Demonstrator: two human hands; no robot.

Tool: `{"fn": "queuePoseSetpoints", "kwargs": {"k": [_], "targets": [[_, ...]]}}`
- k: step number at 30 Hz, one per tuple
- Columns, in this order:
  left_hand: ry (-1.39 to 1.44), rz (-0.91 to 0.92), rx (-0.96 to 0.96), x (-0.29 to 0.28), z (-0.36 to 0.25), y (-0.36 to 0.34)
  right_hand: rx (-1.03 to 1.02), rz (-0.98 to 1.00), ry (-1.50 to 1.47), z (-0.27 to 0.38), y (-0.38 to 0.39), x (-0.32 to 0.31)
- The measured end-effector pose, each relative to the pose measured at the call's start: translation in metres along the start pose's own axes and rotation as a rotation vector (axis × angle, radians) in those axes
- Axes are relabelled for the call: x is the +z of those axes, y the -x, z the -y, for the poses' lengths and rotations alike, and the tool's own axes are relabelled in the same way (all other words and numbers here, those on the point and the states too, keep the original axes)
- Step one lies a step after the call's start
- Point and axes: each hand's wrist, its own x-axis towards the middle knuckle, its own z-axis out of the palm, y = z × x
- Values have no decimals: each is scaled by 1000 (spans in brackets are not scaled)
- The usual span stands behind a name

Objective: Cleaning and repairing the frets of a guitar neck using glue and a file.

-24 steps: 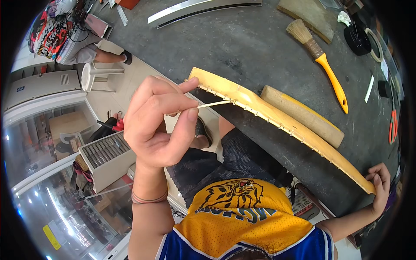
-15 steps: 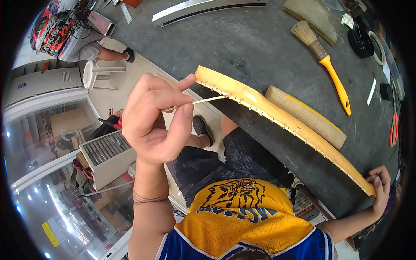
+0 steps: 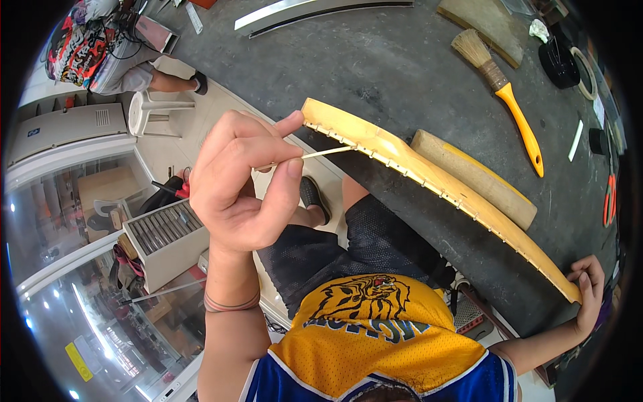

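Note:
A long pale-wood guitar neck [image 3: 435, 175] lies slantwise across the worktop on its edge, with small fret ends spaced along the side facing me. My left hand [image 3: 244, 184] pinches a thin wooden stick [image 3: 329, 152] between thumb and fingers. The stick's tip touches the neck's edge among the fret ends near its left end. One extended finger of that hand rests at the neck's left end. At the neck's far right end, my right hand [image 3: 587, 293] is closed around the tip; some of its fingers are partly hidden.
Behind the neck lies a long wooden block [image 3: 472, 182]. Farther back are a brush [image 3: 512, 110] with a yellow handle, a metal bar [image 3: 321, 15], a roll of tape [image 3: 584, 74] and red-handled scissors [image 3: 609, 199]. A person [image 3: 107, 53] is at the upper left, by a white stool [image 3: 154, 114].
My left hand and the stick have shifted very slightly to the right. The neck's left end has risen a touch in view. My right hand stays in place.

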Motion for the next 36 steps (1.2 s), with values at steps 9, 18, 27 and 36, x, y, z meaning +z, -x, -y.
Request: {"fn": "queuePoseSetpoints", "kwargs": {"k": [9, 18, 27, 36], "targets": [[-5, -1, 0, 2, 3, 1, 16, -21, -19, 2, 2, 5], [17, -31, 20, 4, 6, 5, 8, -8, 0, -1, 0, 0], [70, -227, 77, 20, 13, 21, 27, 6, -15, 4, 1, 1], [36, -197, 131, 22, 15, 22, 25, -17, -5, 0, 0, 0]]}}
